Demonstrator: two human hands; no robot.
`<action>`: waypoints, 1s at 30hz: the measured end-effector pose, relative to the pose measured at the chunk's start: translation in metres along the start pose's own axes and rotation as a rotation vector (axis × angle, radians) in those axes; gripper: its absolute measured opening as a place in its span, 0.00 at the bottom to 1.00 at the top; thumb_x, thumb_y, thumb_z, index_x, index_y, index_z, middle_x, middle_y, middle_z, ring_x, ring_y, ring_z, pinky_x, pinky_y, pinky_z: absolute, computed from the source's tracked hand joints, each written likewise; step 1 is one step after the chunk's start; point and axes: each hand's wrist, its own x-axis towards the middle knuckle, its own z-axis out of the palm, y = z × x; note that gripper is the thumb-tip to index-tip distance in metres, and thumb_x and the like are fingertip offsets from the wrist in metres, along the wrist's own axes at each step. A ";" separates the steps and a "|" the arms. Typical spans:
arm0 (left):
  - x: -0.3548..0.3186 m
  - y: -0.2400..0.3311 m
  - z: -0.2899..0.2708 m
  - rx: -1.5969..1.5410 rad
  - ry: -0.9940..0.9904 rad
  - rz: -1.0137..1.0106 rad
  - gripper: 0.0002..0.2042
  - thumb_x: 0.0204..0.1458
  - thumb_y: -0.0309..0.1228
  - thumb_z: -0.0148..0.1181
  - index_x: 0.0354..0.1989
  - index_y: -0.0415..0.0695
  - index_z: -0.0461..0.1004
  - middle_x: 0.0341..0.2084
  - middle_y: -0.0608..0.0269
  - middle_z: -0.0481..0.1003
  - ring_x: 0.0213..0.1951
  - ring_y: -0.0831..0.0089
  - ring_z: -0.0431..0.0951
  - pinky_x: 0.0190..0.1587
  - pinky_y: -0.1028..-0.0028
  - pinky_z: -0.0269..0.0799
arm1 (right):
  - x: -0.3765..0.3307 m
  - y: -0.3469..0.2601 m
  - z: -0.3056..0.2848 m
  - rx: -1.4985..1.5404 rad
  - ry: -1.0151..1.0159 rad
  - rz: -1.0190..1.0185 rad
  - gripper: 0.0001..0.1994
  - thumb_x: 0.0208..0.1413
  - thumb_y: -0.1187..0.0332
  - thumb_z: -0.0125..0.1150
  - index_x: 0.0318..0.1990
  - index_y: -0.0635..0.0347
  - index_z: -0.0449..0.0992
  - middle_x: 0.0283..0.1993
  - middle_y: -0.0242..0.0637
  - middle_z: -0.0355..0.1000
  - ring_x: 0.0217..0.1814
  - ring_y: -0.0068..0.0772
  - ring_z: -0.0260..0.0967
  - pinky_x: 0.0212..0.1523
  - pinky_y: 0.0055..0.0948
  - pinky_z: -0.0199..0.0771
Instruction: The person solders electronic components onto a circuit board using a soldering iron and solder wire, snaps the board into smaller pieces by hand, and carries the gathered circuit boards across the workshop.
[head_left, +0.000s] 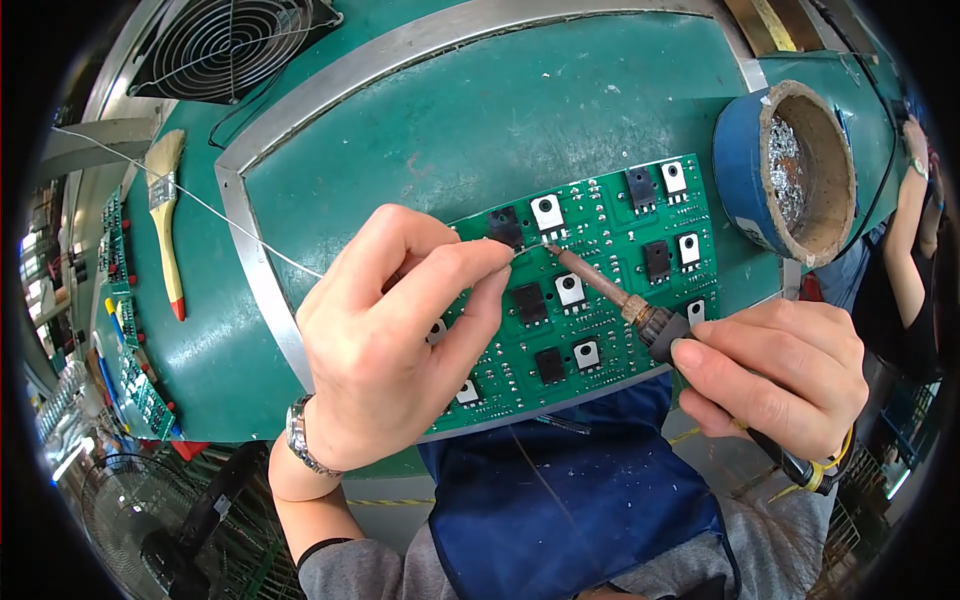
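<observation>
Soldering iron [640, 315] tip and solder wire [250, 235] meet on green circuit board [600, 290].

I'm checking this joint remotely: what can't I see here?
- Head view: the left hand covers the board's left part.
- Where iron tip meets solder wire: too small to judge.
- Iron handle: hidden in the right hand.

circuit board [600, 290] – green | apron [570, 500] – blue | brush handle [168, 250] – yellow w/ red tip
</observation>
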 end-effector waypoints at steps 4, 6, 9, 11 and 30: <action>0.000 -0.001 0.001 -0.004 0.008 0.005 0.11 0.39 0.17 0.67 0.32 0.44 0.81 0.25 0.67 0.69 0.25 0.79 0.69 0.24 0.80 0.63 | -0.001 -0.002 0.001 -0.022 -0.001 0.007 0.12 0.49 0.67 0.69 0.35 0.69 0.80 0.27 0.43 0.74 0.21 0.32 0.72 0.18 0.22 0.73; 0.000 -0.001 0.002 -0.007 -0.007 0.007 0.11 0.39 0.17 0.67 0.32 0.44 0.81 0.25 0.67 0.69 0.25 0.79 0.69 0.24 0.80 0.63 | -0.002 -0.003 0.001 -0.029 -0.005 0.012 0.12 0.49 0.66 0.68 0.35 0.69 0.80 0.27 0.42 0.75 0.21 0.32 0.73 0.18 0.22 0.72; -0.002 -0.003 0.004 -0.004 -0.025 0.001 0.11 0.39 0.17 0.68 0.32 0.43 0.81 0.25 0.66 0.69 0.25 0.78 0.70 0.24 0.79 0.63 | -0.002 -0.002 0.005 -0.024 0.005 0.013 0.13 0.50 0.65 0.68 0.34 0.69 0.80 0.26 0.42 0.75 0.21 0.32 0.73 0.18 0.22 0.72; -0.002 -0.004 0.005 -0.007 -0.030 0.004 0.11 0.39 0.18 0.68 0.32 0.43 0.81 0.25 0.66 0.69 0.25 0.78 0.70 0.24 0.79 0.63 | -0.002 -0.003 0.005 -0.025 0.002 0.020 0.13 0.50 0.64 0.68 0.34 0.68 0.80 0.26 0.41 0.75 0.21 0.32 0.73 0.18 0.22 0.71; 0.000 -0.002 0.003 -0.011 0.014 0.071 0.12 0.39 0.17 0.69 0.34 0.43 0.82 0.26 0.66 0.69 0.26 0.78 0.71 0.26 0.80 0.65 | -0.005 -0.013 -0.007 -0.032 0.018 0.083 0.13 0.50 0.65 0.68 0.35 0.68 0.80 0.26 0.40 0.75 0.22 0.34 0.74 0.20 0.23 0.72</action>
